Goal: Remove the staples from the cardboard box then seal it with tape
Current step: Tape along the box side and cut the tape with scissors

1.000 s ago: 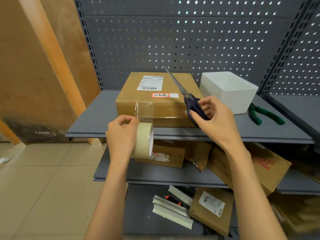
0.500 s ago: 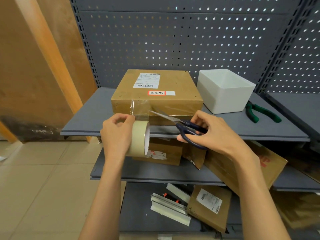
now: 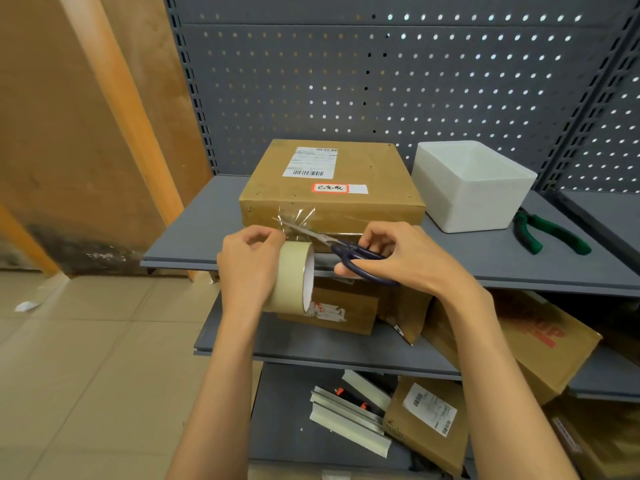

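A brown cardboard box [image 3: 332,202] with a white shipping label lies on the grey top shelf [image 3: 194,237]. A strip of clear tape [image 3: 296,216] runs from the box's front edge down to a tape roll [image 3: 294,275]. My left hand [image 3: 247,268] grips that roll just in front of the shelf edge. My right hand [image 3: 398,258] holds dark-handled scissors [image 3: 332,242], whose blades lie across the tape strip, tips pointing left towards my left thumb.
A white plastic bin [image 3: 474,188] stands right of the box, and green-handled pliers [image 3: 547,233] lie beside it. Perforated metal panels back the shelves. Lower shelves hold several cardboard boxes [image 3: 519,344] and metal strips [image 3: 346,417]. Wooden boards lean at the left.
My right hand has swung the scissors down from upright over the box and moved them left, so the blades now meet the tape strip. The left hand keeps holding the roll.
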### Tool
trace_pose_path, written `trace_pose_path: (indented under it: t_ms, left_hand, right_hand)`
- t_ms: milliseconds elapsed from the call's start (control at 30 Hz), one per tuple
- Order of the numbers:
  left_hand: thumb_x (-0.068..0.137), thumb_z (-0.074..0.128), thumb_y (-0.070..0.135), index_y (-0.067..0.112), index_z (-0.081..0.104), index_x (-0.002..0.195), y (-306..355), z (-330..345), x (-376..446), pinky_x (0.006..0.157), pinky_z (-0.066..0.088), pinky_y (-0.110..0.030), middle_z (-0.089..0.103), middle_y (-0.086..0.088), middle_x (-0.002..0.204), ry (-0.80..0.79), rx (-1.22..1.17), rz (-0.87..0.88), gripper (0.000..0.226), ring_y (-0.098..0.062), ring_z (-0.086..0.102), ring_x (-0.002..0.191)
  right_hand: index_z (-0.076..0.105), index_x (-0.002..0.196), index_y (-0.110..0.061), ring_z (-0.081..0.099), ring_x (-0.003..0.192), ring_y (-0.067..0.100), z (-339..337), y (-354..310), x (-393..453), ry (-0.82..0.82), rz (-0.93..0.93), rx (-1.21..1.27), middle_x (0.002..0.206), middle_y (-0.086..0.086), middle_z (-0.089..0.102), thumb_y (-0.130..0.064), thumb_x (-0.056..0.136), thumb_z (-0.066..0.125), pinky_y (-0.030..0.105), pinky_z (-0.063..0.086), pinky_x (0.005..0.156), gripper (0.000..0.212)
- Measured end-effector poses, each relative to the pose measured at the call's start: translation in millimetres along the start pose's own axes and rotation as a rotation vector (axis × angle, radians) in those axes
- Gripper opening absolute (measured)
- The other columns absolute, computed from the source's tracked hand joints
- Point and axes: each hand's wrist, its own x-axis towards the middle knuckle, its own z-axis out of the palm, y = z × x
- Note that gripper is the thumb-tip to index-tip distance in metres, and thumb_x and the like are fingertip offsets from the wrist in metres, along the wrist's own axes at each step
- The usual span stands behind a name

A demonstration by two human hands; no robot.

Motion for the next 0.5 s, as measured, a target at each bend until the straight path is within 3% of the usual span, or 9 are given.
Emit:
trace_pose_path:
  t_ms: [100, 233, 400, 500]
  left_hand:
    - [0.084, 0.061, 0.022, 0.021, 0.07, 0.081, -0.3, -0.7, 0.8, 0.06, 0.038, -0.02, 0.064, 0.009, 0.08, -0.002, 0.0, -0.008, 0.009, -0.004, 0.053, 0.074]
    - [0.084, 0.061, 0.022, 0.019, 0.072, 0.085, -0.9, 0.2, 0.5, 0.06, 0.037, -0.02, 0.065, 0.006, 0.084, 0.008, -0.006, -0.01, 0.011, -0.005, 0.053, 0.075]
    - [0.084, 0.061, 0.02, 0.018, 0.071, 0.084, -1.5, 1.2, -0.4, 0.06, 0.037, -0.019, 0.067, 0.005, 0.086, 0.028, -0.017, -0.002, 0.011, -0.01, 0.056, 0.081]
    - [0.085, 0.059, 0.018, 0.017, 0.07, 0.082, -0.7, 1.0, -3.0, 0.058, 0.036, -0.017, 0.064, 0.008, 0.079, 0.026, -0.012, 0.015, 0.011, -0.005, 0.054, 0.072]
  right_hand:
    - [0.063, 0.076, -0.017, 0.05, 0.058, 0.008, -0.5, 1.5, 2.5, 0.003, -0.006, 0.012, 0.067, 0.0, 0.063, -0.067, 0.052, 0.066, 0.023, 0.039, 0.055, 0.055]
    - [0.065, 0.073, -0.015, 0.049, 0.055, 0.007, -0.5, 4.6, 3.9, 0.005, -0.019, 0.037, 0.066, 0.006, 0.066, -0.055, 0.06, 0.074, 0.023, 0.039, 0.055, 0.043]
    - [0.065, 0.07, -0.015, 0.048, 0.051, 0.005, 0.7, 7.3, 4.4, 0.008, -0.025, 0.05, 0.061, 0.006, 0.064, -0.048, 0.064, 0.078, 0.023, 0.039, 0.054, 0.036]
    - [0.064, 0.068, -0.018, 0.046, 0.049, 0.002, 1.3, 6.9, 3.4, 0.002, -0.015, 0.053, 0.06, 0.003, 0.063, -0.048, 0.063, 0.078, 0.018, 0.037, 0.052, 0.033]
